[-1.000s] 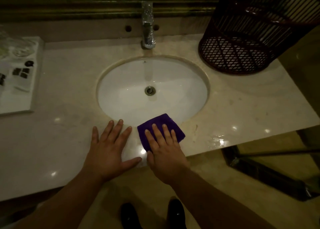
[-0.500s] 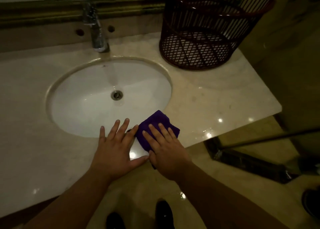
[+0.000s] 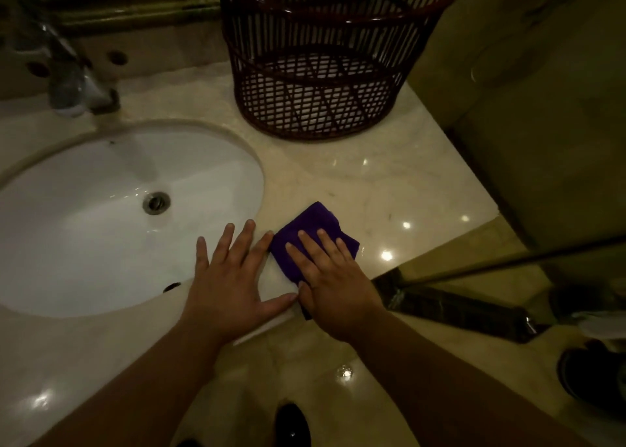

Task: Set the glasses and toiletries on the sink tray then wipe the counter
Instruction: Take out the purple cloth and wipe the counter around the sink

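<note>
A folded purple cloth (image 3: 313, 228) lies on the pale marble counter (image 3: 389, 182), just right of the white oval sink basin (image 3: 101, 216). My right hand (image 3: 333, 284) presses flat on the cloth with straight fingers, near the counter's front edge. My left hand (image 3: 232, 279) rests flat beside it, fingers spread over the basin's front right rim and the counter. The tray with the glasses and toiletries is out of view.
A dark wicker basket (image 3: 325, 60) stands at the back right of the counter. A chrome faucet (image 3: 72, 84) rises behind the basin at the far left. The counter ends at the right near a dim wall. Dark shoes (image 3: 293, 426) show on the floor below.
Both hands and the cloth have slid rightward along the front of the counter, past the basin. My view has swung right, so the tray has left the frame.
</note>
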